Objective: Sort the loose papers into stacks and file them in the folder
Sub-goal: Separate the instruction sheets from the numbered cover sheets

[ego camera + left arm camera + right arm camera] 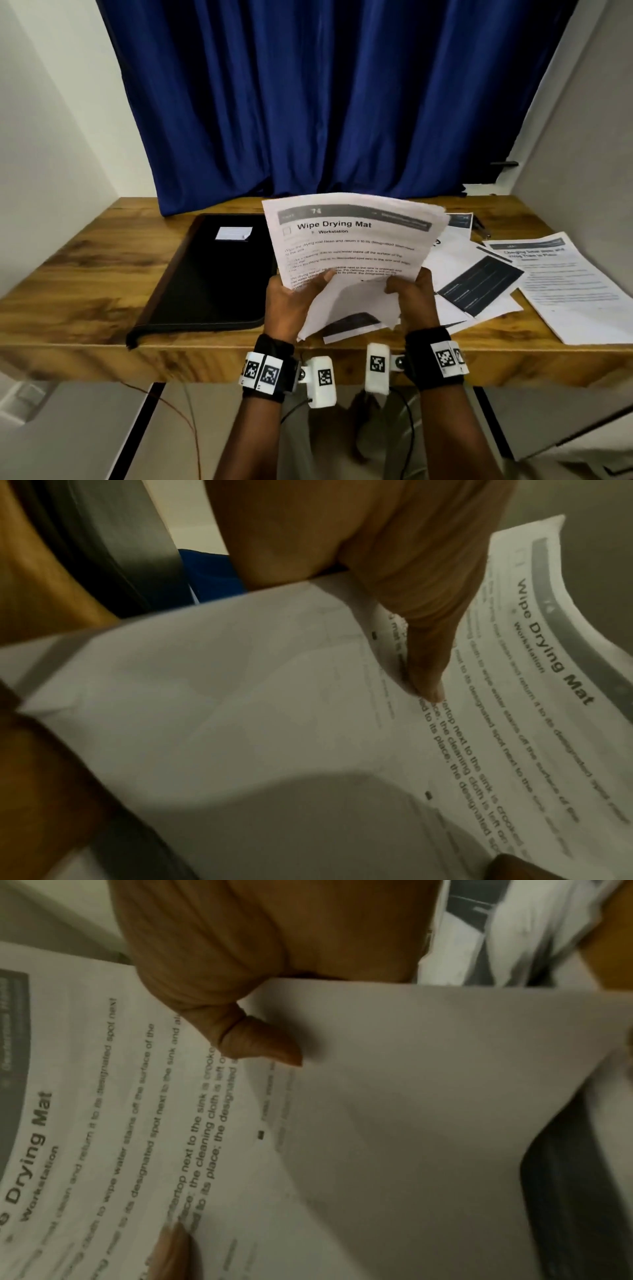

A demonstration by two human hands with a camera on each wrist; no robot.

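The black folder [209,274] lies shut on the left of the wooden desk [68,274], and the left hand [291,301] and right hand [414,294] pinch the bottom of a bunch of papers [349,240] held up over the middle, thumbs on top. The sheets are light, thin and bendy, so I think they slide apart easily and want a firm hold on both sides. More loose sheets [561,284] lie flat on the right

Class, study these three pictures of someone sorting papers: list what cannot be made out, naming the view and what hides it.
1. How many sheets the held stack has: head view, they overlap.
2. The label on the folder: head view, too small.
3. Body text of the sheet at the right: head view, blurred.
4. Left hand and right hand fingers behind the stack: all views, paper hides them.
5. The dark item at the table's back: head view, papers hide part of it.
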